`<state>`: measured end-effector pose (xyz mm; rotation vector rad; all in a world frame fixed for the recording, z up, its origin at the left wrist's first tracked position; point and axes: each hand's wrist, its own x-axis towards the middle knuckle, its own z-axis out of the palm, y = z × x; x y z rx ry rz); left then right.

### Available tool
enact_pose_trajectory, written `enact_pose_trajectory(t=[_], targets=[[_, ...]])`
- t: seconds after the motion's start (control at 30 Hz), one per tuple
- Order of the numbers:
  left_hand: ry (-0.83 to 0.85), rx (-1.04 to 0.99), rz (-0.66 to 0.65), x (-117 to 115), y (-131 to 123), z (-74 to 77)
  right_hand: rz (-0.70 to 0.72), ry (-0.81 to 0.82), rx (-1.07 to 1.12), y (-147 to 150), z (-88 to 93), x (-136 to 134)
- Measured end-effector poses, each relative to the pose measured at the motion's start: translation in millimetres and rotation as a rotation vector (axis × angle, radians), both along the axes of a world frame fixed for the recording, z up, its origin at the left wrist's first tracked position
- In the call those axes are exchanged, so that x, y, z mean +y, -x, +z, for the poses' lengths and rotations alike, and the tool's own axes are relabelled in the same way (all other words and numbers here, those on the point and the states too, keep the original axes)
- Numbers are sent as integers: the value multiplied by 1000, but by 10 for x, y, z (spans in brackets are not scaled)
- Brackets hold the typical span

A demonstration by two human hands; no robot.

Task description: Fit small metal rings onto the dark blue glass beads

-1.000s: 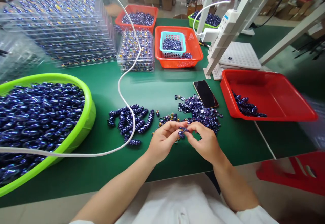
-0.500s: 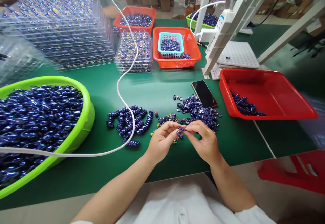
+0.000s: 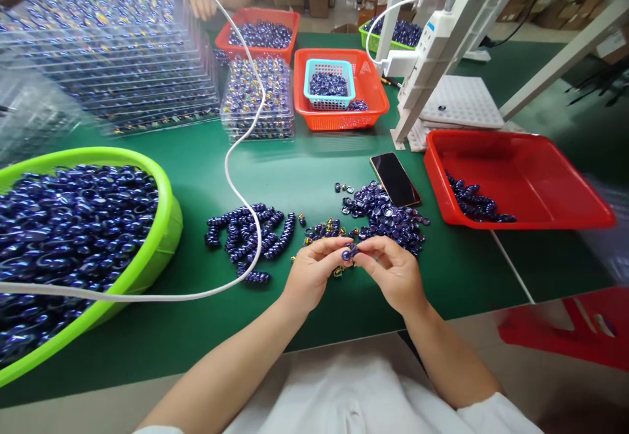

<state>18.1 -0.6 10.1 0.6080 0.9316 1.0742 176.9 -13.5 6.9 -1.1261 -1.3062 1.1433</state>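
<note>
Between my fingertips is a small shiny dark-blue piece, too small for its exact kind to show. My left hand pinches it from the left, and my right hand pinches it from the right. Just beyond the hands lies a heap of dark-blue round caps. A smaller pile of blue-and-gold pieces is partly hidden behind my left hand. Further left, several stacked rows of glossy blue rings rest on the green table.
A white cable loops across the left side, over a green basket of blue pieces. A phone touches the cap heap. Right stands a red tray; behind are orange baskets and stacked clear trays. Another person's hand shows there.
The small blue piece has turned slightly between my fingertips, and both hands stay nearly in place. The other person's hand now shows more clearly beside the stacked trays.
</note>
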Motion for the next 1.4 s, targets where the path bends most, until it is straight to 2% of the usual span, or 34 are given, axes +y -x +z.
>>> enact_pose_trajectory(t=[0.17, 0.3, 0.43, 0.77, 0.93, 1.2, 1.4], targets=[[-34, 93, 55, -22, -17, -24, -19, 2, 90, 36, -6, -1], [-51, 157, 99, -39, -39, 40, -33, 27, 130, 57, 21, -1], [-117, 212, 83, -69, -41, 95, -41, 53, 141, 46, 37, 4], [-502, 450, 29, -126, 22, 32, -15, 86, 158, -7, 57, 12], [-614, 432, 42, -108, 23, 11, 62, 185, 230, -26, 71, 32], [-687, 389, 39, -77, 24, -11, 182, 253, 393, -86, -35, 79], [-838, 464, 49, -90, 3, 41, 221, 287, 487, -62, -27, 90]])
